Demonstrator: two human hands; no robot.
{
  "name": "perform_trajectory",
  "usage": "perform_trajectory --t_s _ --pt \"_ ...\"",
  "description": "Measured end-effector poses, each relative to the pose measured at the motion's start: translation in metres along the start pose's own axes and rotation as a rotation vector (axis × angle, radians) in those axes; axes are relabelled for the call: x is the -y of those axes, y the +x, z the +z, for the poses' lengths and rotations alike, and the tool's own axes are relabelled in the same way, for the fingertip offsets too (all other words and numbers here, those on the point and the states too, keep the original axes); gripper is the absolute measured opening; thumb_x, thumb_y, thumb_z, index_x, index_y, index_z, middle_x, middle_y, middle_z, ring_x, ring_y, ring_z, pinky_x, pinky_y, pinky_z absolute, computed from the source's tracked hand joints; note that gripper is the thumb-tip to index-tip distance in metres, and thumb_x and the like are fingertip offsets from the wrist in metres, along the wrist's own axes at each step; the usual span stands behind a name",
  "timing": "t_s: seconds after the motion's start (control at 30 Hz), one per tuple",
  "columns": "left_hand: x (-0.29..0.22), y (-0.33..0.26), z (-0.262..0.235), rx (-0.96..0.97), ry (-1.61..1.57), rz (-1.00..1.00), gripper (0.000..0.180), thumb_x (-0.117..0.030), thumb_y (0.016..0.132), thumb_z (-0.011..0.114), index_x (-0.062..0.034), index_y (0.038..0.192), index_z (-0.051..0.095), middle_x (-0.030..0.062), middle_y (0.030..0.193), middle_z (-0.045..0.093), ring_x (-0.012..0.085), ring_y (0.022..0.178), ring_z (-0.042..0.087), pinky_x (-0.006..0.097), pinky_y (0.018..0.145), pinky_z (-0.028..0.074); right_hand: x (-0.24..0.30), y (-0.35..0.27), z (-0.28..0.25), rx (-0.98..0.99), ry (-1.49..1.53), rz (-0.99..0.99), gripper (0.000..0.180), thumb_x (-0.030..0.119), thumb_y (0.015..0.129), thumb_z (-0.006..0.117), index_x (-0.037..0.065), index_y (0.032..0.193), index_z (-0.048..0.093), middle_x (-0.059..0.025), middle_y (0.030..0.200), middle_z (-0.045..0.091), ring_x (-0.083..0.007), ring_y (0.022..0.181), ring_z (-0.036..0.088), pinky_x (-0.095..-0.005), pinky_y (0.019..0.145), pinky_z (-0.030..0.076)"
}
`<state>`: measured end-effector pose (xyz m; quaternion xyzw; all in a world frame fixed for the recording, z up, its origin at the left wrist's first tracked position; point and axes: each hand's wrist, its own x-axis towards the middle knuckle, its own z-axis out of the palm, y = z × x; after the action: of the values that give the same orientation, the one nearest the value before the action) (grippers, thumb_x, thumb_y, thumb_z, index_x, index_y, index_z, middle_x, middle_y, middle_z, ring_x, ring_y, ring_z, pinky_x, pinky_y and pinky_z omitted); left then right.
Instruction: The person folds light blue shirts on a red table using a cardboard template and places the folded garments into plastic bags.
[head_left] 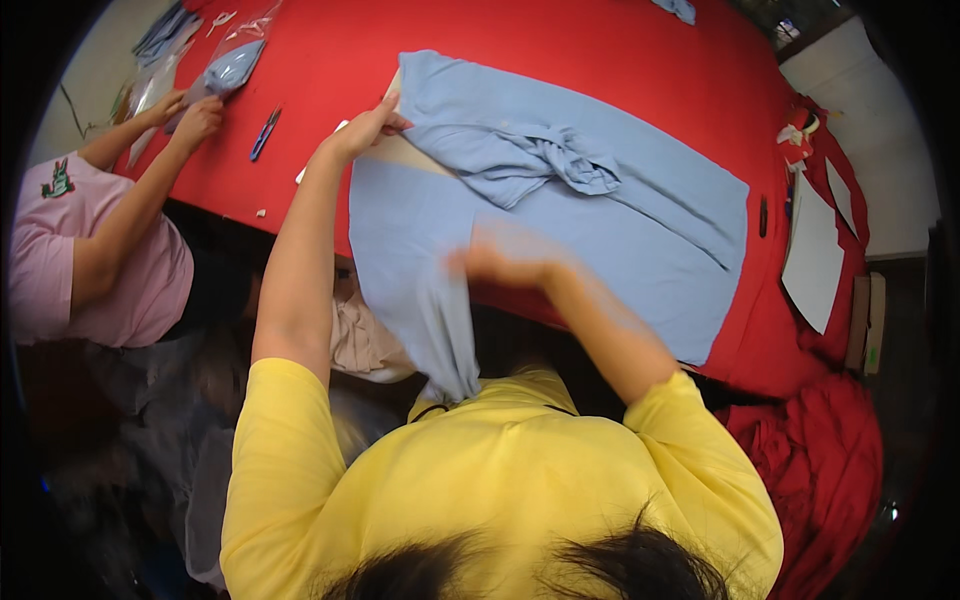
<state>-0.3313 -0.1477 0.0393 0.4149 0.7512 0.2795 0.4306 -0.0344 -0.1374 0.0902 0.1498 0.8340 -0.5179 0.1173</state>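
Observation:
A light blue garment (600, 245) lies spread on the red-covered table, with its sleeve (560, 165) bunched and twisted on top. Part of the garment hangs over the near edge toward my lap. A flat beige board (410, 154) shows between layers of the cloth at its left end. My left hand (368, 128) is closed at that left edge, its fingertips on the cloth beside the board. Over the near part of the garment, my right hand (505, 255) is smeared by motion, so its fingers and any grip cannot be made out.
On the left, a person in a pink shirt (110, 260) handles a clear plastic bag (235, 65) holding something blue. Blue-handled thread snips (265, 135) lie between us. White sheets (812, 255) hang at the right edge, above bunched red cloth (820, 460).

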Motion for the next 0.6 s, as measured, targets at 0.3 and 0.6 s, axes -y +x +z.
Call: perform_trajectory --t_s 0.3,0.6 --pt "0.000 0.012 0.012 -0.108 0.147 0.067 0.079 -0.057 0.082 0.060 0.0075 0.128 0.052 0.0252 0.126 0.056 0.0348 0.120 0.053 0.040 0.100 0.040 -0.081 -0.113 0.009 -1.045 -0.395 0.029 0.049 0.021 0.084 0.066 0.007 0.129 0.052 -0.0156 0.133 0.050 -0.0318 0.124 0.045 -0.0444 0.103 0.034" --pt "-0.032 0.005 0.068 -0.642 0.758 0.350 0.051 -0.029 0.082 0.069 0.0040 0.118 0.057 0.0183 0.118 0.057 0.0368 0.106 0.055 0.042 0.092 0.044 -0.197 -0.220 0.026 -1.374 -0.731 0.542 0.043 0.020 0.084 0.065 0.009 0.125 0.054 -0.0163 0.138 0.042 -0.0393 0.126 0.037 -0.0519 0.104 0.028"
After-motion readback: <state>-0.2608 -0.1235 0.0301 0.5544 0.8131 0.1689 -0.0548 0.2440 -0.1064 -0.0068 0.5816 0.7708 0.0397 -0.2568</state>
